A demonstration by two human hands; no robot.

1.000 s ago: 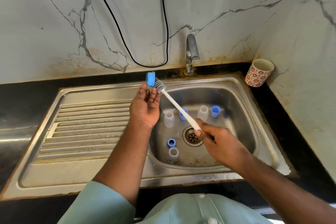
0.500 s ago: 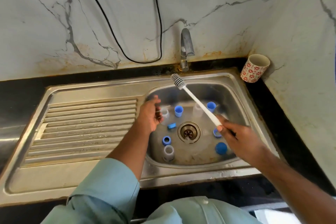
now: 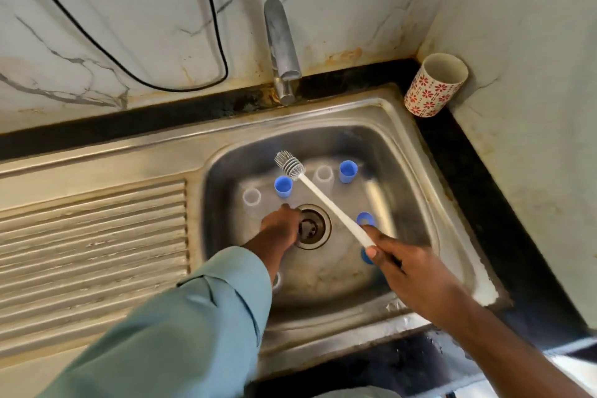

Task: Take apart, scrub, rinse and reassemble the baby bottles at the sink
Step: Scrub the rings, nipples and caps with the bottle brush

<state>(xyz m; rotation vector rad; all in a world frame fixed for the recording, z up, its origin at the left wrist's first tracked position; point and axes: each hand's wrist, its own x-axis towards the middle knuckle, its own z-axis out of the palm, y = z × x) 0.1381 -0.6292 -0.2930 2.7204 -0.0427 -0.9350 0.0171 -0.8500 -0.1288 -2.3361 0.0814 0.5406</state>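
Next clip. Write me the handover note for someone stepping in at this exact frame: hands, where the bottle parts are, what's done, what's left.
Right hand grips the brush by its handle, bristles up over the sink.
Left hand reaches down beside the drain; its fingers are hidden, so a hold cannot be confirmed.
Bottles are apart: clear bottles and blue caps stand loose on the basin floor.
No water shows at the tap.
Left: scrubbing, which cannot be judged from here, then rinsing and reassembly.
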